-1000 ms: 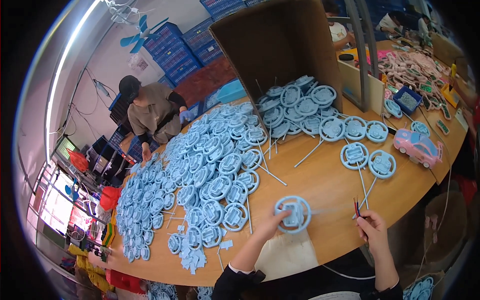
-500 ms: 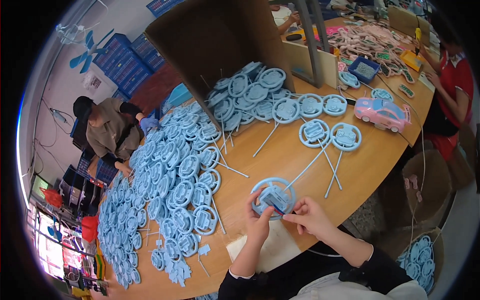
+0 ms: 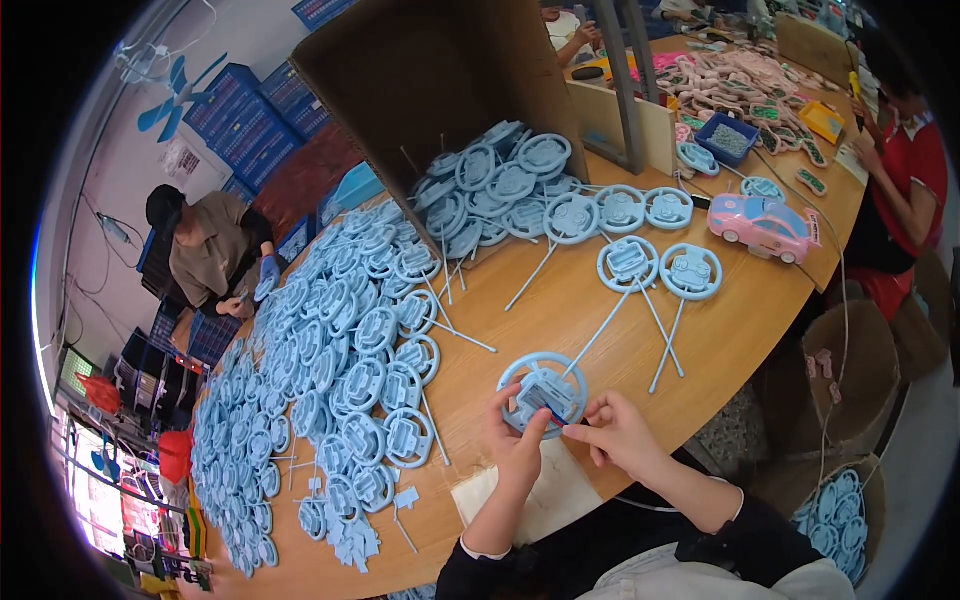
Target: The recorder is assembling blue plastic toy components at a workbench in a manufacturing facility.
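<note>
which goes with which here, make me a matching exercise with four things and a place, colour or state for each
Column one
1. toy car
2. left hand
3. fan
4. cardboard box

Column two
a. has a heap of wheels inside
b. pink and blue
c. high up in the picture, at the left
d. gripping the left side of a wheel

Right pairs
1-b, 2-d, 3-c, 4-a

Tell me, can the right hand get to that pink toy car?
Probably, with a stretch: between the right hand and the pink toy car there seems to be just table and some thin, low-lying sticks, though the hand looks busy pinching wires.
</note>
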A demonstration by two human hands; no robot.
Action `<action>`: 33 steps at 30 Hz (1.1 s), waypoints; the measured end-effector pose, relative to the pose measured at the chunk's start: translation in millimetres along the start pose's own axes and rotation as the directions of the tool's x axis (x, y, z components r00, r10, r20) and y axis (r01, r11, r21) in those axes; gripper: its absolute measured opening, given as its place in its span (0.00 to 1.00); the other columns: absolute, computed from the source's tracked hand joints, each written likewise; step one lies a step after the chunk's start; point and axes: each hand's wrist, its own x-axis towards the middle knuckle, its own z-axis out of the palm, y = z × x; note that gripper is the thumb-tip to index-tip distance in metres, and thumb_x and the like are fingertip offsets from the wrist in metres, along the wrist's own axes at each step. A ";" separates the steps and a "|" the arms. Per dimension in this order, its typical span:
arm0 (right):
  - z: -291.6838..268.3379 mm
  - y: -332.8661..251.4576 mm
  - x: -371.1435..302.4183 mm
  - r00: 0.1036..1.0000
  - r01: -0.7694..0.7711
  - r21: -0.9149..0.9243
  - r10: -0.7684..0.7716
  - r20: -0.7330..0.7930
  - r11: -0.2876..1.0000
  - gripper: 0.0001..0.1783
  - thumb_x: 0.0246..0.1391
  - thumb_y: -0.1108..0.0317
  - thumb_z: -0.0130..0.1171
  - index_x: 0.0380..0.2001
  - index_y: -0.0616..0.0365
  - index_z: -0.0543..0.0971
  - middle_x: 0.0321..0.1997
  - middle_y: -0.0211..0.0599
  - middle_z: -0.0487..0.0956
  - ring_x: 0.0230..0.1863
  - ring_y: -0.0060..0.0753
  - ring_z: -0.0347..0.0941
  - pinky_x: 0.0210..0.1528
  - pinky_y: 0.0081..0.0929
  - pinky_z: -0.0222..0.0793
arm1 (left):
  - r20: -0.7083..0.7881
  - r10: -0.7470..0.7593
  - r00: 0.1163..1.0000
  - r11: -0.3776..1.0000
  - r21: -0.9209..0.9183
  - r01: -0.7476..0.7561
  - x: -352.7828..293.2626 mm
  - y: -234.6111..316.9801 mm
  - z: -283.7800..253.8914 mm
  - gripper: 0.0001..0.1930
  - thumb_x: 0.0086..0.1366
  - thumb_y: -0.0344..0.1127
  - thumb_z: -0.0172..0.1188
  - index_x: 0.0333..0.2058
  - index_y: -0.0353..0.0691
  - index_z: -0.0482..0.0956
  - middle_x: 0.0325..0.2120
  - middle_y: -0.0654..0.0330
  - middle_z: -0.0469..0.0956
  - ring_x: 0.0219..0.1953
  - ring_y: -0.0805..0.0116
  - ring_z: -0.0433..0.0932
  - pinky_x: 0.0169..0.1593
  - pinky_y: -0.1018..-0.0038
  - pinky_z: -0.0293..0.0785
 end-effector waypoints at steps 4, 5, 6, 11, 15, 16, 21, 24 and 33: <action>-1.5 -0.3 1.0 1.000 0.021 0.001 -0.021 -0.008 1.000 0.21 0.41 0.70 0.64 0.30 0.61 0.61 0.21 0.33 0.68 0.09 0.17 0.60 0.09 0.14 0.53 | 0.025 -0.013 1.000 0.997 0.074 0.011 -1.2 -3.1 1.1 0.22 0.49 0.23 0.58 0.45 0.39 0.64 0.46 0.56 0.64 0.50 0.67 0.61 0.53 0.72 0.58; -2.3 1.6 1.5 1.000 0.020 0.019 -0.020 -0.005 1.000 0.21 0.40 0.69 0.64 0.30 0.61 0.61 0.22 0.34 0.68 0.10 0.17 0.61 0.09 0.14 0.54 | 0.036 -0.004 0.999 0.998 0.057 0.002 -1.4 -4.1 0.6 0.22 0.50 0.22 0.58 0.45 0.39 0.63 0.48 0.54 0.63 0.50 0.66 0.62 0.52 0.72 0.60; -2.8 2.8 1.5 1.000 0.020 0.037 -0.020 -0.002 0.999 0.22 0.40 0.69 0.65 0.30 0.61 0.61 0.23 0.35 0.69 0.10 0.18 0.61 0.09 0.14 0.54 | 0.047 0.005 0.999 0.999 0.040 -0.007 -1.5 -4.6 0.4 0.22 0.51 0.22 0.59 0.45 0.39 0.63 0.50 0.52 0.62 0.50 0.65 0.63 0.51 0.71 0.62; 2.0 4.3 2.7 0.996 0.008 -0.071 -0.014 -0.086 0.997 0.24 0.38 0.69 0.66 0.32 0.61 0.61 0.27 0.36 0.71 0.14 0.19 0.65 0.12 0.14 0.57 | -0.002 -0.035 0.999 0.999 0.002 0.035 -3.4 -2.8 0.4 0.19 0.51 0.21 0.56 0.43 0.39 0.63 0.48 0.54 0.63 0.49 0.67 0.63 0.52 0.72 0.60; -7.7 14.6 16.7 0.998 0.041 0.041 -0.043 0.054 0.998 0.24 0.36 0.72 0.66 0.38 0.63 0.66 0.34 0.35 0.72 0.26 0.19 0.70 0.23 0.13 0.64 | -0.004 -0.072 0.997 0.997 -0.033 0.072 -5.0 -3.1 2.0 0.18 0.52 0.21 0.55 0.42 0.41 0.63 0.47 0.55 0.64 0.48 0.68 0.64 0.51 0.73 0.61; -11.3 13.2 17.7 0.998 0.046 0.040 -0.048 0.034 0.998 0.24 0.36 0.72 0.66 0.38 0.63 0.66 0.34 0.35 0.72 0.26 0.19 0.70 0.23 0.13 0.64 | 0.013 -0.079 0.997 0.996 -0.042 0.079 -5.6 -5.2 3.6 0.18 0.52 0.21 0.55 0.42 0.41 0.63 0.47 0.55 0.64 0.48 0.68 0.64 0.51 0.73 0.61; -11.5 4.8 21.8 0.982 -0.094 0.182 0.061 0.178 0.979 0.20 0.35 0.75 0.65 0.36 0.61 0.71 0.32 0.30 0.74 0.31 0.18 0.70 0.31 0.14 0.65 | -0.005 -0.072 0.997 0.997 -0.023 0.072 -7.5 -19.2 1.6 0.19 0.51 0.22 0.57 0.41 0.42 0.64 0.40 0.59 0.66 0.42 0.71 0.67 0.47 0.74 0.63; -10.0 10.8 23.0 0.979 -0.107 0.262 0.056 0.197 0.959 0.20 0.34 0.76 0.65 0.35 0.60 0.72 0.31 0.30 0.75 0.28 0.17 0.70 0.30 0.13 0.64 | -0.019 -0.097 0.995 0.993 -0.068 0.095 -8.4 -13.7 2.2 0.19 0.50 0.24 0.60 0.41 0.40 0.65 0.42 0.58 0.65 0.44 0.69 0.65 0.50 0.73 0.60; -13.6 24.0 28.0 0.979 -0.052 0.355 -0.023 0.203 0.934 0.19 0.31 0.80 0.65 0.32 0.65 0.74 0.31 0.37 0.76 0.33 0.25 0.72 0.36 0.19 0.67 | 0.104 -0.114 0.988 0.960 -0.245 0.136 -6.5 -2.6 10.3 0.27 0.52 0.30 0.58 0.50 0.36 0.58 0.41 0.57 0.67 0.44 0.66 0.68 0.47 0.69 0.66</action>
